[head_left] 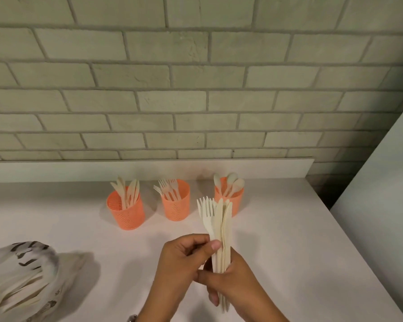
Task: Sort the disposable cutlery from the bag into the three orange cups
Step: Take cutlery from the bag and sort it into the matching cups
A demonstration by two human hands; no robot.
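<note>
Three orange cups stand in a row near the wall: the left cup (126,211) holds knives, the middle cup (175,206) holds forks, the right cup (236,198) holds spoons. My right hand (239,284) grips an upright bundle of pale forks and knives (218,219) by the handles, in front of the right cup. My left hand (184,263) pinches the fork handles at the bundle's left side with thumb and fingers. A translucent bag (21,277) with several more pieces inside lies at the lower left.
The white counter (277,240) ends at a raised white ledge (149,168) below the brick wall. A white panel (382,194) rises past the counter's right edge.
</note>
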